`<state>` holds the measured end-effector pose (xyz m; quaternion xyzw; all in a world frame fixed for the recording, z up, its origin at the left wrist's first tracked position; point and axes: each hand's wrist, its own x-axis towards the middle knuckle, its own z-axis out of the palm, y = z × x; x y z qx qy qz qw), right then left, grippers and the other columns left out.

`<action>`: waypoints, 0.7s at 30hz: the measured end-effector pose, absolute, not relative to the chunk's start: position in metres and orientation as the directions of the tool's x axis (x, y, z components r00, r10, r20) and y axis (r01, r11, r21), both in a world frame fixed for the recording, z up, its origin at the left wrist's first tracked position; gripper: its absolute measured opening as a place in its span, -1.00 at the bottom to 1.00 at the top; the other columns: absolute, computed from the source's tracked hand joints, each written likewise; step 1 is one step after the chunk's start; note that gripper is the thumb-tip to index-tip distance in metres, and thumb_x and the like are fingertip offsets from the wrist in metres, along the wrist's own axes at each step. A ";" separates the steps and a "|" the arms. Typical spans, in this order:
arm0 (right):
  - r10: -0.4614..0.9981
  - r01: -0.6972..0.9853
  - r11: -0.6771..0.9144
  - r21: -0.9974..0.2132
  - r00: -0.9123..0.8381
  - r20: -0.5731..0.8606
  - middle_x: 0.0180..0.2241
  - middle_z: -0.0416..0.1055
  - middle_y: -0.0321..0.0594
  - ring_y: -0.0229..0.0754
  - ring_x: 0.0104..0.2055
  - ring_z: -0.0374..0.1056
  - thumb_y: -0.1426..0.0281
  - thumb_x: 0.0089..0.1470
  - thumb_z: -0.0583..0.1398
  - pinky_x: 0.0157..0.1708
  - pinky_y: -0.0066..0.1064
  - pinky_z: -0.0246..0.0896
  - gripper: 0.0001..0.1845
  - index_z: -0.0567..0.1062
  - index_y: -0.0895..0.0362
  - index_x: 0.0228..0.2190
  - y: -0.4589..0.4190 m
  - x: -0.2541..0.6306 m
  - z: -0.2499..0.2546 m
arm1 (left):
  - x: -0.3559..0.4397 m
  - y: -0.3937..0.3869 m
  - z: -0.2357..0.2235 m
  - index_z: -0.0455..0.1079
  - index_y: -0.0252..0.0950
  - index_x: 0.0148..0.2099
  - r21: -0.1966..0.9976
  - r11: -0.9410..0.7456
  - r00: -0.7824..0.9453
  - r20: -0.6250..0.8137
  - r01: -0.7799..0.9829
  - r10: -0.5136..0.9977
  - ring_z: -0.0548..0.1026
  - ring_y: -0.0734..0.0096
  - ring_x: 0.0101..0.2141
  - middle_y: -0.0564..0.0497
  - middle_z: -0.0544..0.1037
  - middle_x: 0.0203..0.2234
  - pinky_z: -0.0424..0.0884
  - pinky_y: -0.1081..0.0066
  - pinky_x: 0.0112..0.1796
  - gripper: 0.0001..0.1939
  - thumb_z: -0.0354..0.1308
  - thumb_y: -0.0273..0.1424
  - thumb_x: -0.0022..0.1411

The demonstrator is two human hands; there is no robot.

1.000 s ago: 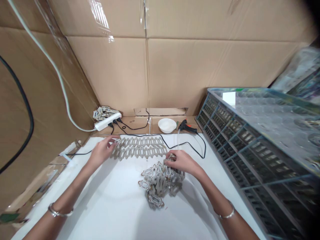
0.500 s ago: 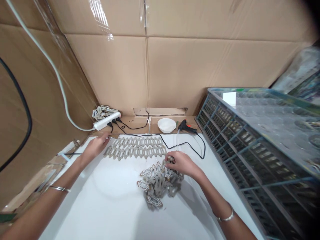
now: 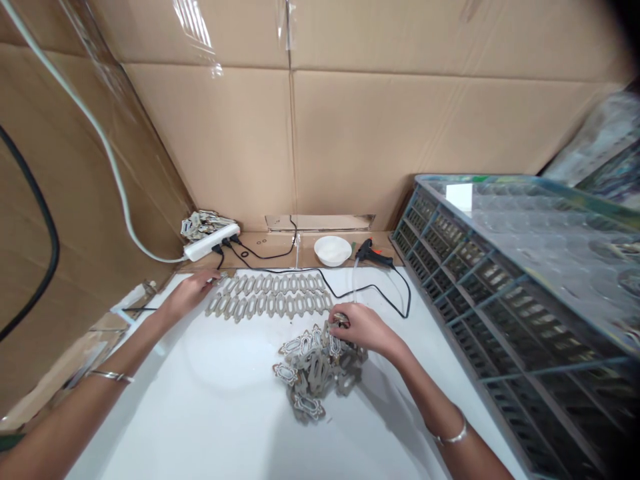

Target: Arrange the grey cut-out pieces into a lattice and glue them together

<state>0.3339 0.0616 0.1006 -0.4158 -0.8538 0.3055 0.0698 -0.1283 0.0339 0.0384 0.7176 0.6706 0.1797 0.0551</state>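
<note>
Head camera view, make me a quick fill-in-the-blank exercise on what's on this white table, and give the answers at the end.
The right hand rests on a loose ____ of grey scalloped pieces.
The laid-out pieces beside the left hand form ____ neat rows.
Just left of the hot glue gun sits a round white ____.

Missing words: pile, two, bowl.

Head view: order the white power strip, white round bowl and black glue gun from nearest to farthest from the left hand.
From the left hand:
1. White plastic power strip, back left corner.
2. White round bowl, back edge, centre.
3. Black glue gun, back edge, right of the bowl.
</note>
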 end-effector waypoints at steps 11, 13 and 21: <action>0.773 0.698 0.479 -0.533 -0.623 -0.120 -0.34 0.51 -0.27 -0.18 -0.31 0.36 0.30 0.00 0.22 -0.38 -0.46 -0.02 -0.86 0.48 0.08 -0.35 0.060 0.333 0.098 | -0.129 0.036 0.039 0.43 -0.34 -0.07 0.368 -0.117 0.071 0.137 0.922 0.988 0.40 0.12 0.09 -0.14 0.50 0.04 0.19 0.18 0.18 -0.61 -0.08 -0.24 0.22; 0.778 0.711 0.479 -0.515 -0.615 -0.126 -0.36 0.50 -0.26 -0.18 -0.31 0.35 0.27 0.00 0.23 -0.39 -0.46 -0.04 -0.84 0.47 0.09 -0.37 0.060 0.333 0.098 | -0.128 0.036 0.040 0.44 -0.33 -0.08 0.376 -0.111 0.065 0.134 0.920 0.989 0.41 0.12 0.09 -0.13 0.51 0.03 0.20 0.18 0.18 -0.61 -0.07 -0.23 0.22; 0.772 0.742 0.472 -0.475 -0.608 -0.183 -0.41 0.46 -0.27 -0.18 -0.36 0.32 0.15 -0.02 0.27 -0.46 -0.46 -0.10 -0.73 0.42 0.09 -0.44 0.058 0.331 0.096 | -0.131 0.033 0.040 0.47 -0.32 -0.03 0.349 -0.147 0.107 0.131 0.926 0.986 0.41 0.12 0.09 -0.09 0.49 0.06 0.20 0.16 0.18 -0.59 -0.12 -0.31 0.25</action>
